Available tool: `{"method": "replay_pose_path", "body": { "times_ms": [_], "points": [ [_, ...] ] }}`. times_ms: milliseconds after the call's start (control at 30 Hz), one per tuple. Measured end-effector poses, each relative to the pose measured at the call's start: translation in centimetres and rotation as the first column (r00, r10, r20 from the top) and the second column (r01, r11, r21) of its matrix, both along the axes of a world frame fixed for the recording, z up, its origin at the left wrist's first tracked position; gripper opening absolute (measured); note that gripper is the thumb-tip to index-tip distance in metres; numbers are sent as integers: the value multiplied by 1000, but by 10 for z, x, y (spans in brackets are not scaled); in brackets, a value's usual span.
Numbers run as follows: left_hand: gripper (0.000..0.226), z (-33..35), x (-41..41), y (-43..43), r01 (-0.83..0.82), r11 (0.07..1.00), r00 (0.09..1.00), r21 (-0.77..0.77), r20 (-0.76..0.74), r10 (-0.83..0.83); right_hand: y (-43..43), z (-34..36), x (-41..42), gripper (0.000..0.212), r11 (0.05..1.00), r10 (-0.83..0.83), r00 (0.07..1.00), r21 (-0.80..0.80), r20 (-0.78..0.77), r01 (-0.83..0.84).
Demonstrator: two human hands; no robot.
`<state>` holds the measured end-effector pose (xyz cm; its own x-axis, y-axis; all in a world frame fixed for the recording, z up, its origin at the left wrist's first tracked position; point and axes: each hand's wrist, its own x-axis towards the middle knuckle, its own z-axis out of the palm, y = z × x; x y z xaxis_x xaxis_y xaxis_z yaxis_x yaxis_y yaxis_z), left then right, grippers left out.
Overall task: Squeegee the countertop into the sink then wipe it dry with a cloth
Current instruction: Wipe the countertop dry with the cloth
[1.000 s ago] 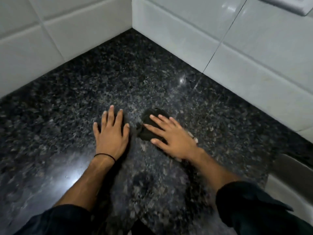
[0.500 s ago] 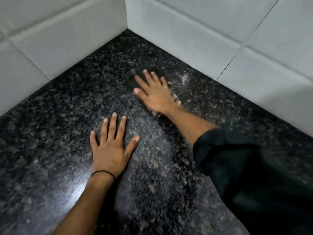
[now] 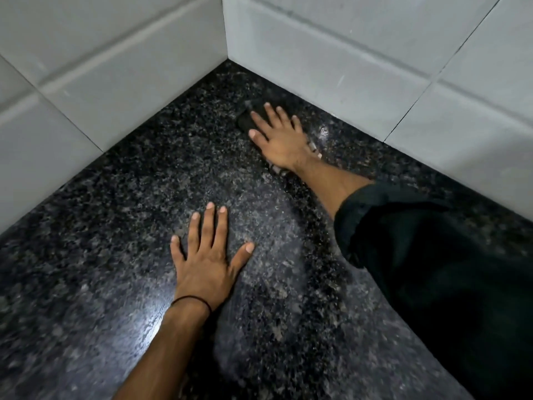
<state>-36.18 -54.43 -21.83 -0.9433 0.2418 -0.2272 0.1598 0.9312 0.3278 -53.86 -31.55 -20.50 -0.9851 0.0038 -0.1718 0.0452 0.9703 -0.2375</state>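
- While the head view looks down into a tiled corner, the right hand [image 3: 278, 140] lies palm-down and flat on a dark cloth [image 3: 247, 120], fingers straight and slightly spread, pressing it to the countertop [image 3: 115, 226] rather than gripping it
- cloth sits near the corner, just beside the right-hand wall tiles [image 3: 360, 67]; only its dark front edge shows past the fingertips, plus a paler striped bit at the heel of the hand; most of it is hidden under the palm
- left hand [image 3: 206, 261] is flat on the bare stone, nearer the camera and well apart from the cloth; fingers fully extended, thumb splayed out to the side, nothing held
- thin black band [image 3: 191, 298] around the left wrist
- right forearm bare to a rolled dark sleeve [image 3: 418, 255], loose fabric, filling the lower right of the view
- countertop: polished black granite, speckled grey and tan, glossy; a bright light glare just left of the left wrist; a paler hazy streak runs between the two hands
- left-hand wall tiles [image 3: 101, 67]: large, pale grey-white, glazed, smooth, with thin dark grout lines; the two walls meet at a sharp vertical corner above the cloth
- sink and squeegee outside this view
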Motion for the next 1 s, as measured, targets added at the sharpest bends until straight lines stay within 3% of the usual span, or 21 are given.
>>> {"method": "replay_pose_path", "body": {
  "times_ms": [200, 333, 400, 467, 533, 600, 667, 767, 833, 900, 967, 1000],
  "points": [
    [98, 6, -9, -10, 71, 996, 988, 47, 136, -77, -28, -7, 167, 58, 930, 365, 927, 61, -83, -361],
    [101, 13, -11, -16, 118, 988, 971, 97, 196, -135, 53, 8, 208, 57, 795, 599, 801, 114, -1, -595],
    [97, 15, -11, -15, 118, 988, 971, 95, 198, -135, 104, 9, 192, 56, 870, 477, 879, 137, 14, -475],
    [95, 16, -10, -13, 107, 989, 974, 104, 190, -125, 135, 9, 179, 58, 988, 96, 994, 123, -43, -90],
    [94, 16, -9, -13, 89, 989, 978, 115, 180, -109, 130, 5, 171, 61, 947, -308, 950, 80, -56, 312],
    [93, 17, -8, -13, 75, 989, 979, 125, 180, -97, 92, 3, 174, 61, 897, -437, 899, 61, -33, 438],
    [90, 19, -5, -13, 57, 986, 983, 156, 163, -82, 47, -1, 197, 61, 939, -338, 939, 49, -58, 341],
    [72, 22, 12, -12, 39, 980, 998, 194, 34, -46, -6, -2, 272, 59, 998, 3, 996, 64, -92, 3],
    [58, 26, 43, -10, 30, 978, 996, 206, -83, -13, -15, 1, 337, 57, 964, 263, 963, 69, -66, -259],
    [53, 31, 88, -9, 20, 974, 990, 226, -141, 12, 15, 5, 374, 56, 905, 421, 906, 88, -37, -417],
    [52, 34, 142, -12, 35, 975, 992, 218, -128, -7, 64, 1, 384, 55, 930, 344, 937, 162, -64, -330],
    [54, 35, 168, -14, 53, 978, 994, 200, -109, -32, 89, -2, 384, 55, 967, 194, 977, 187, -91, -175]
  ]
}}
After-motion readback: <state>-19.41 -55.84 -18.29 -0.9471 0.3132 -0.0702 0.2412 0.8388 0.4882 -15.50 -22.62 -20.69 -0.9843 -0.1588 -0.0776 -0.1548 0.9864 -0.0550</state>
